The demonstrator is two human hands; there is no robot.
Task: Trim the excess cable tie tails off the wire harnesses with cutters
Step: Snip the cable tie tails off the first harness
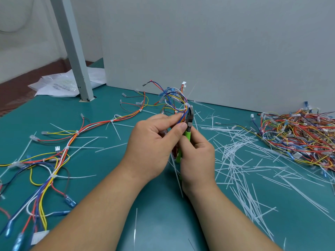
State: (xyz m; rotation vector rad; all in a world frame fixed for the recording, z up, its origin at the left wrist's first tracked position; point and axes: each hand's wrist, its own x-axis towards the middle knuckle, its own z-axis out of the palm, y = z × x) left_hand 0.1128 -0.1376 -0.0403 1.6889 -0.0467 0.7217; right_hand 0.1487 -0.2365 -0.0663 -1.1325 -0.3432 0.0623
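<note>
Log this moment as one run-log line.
left hand holds harness | right hand grips cutters | tip at cable tie | cut tails litter table

The left hand (150, 142) and right hand (197, 160) are bare, with short-cut nails. Behind each wrist, the left forearm (101, 205) and right forearm (228, 214) run uncovered to the lower edge of view.

Matt teal tabletop (112, 178); glossy green plastic cutter handles (187, 135).

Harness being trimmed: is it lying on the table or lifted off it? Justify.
Lifted. The left hand pinches the harness, its wires fanning upward above the table, while the right hand holds cutters at its cable tie.
</note>
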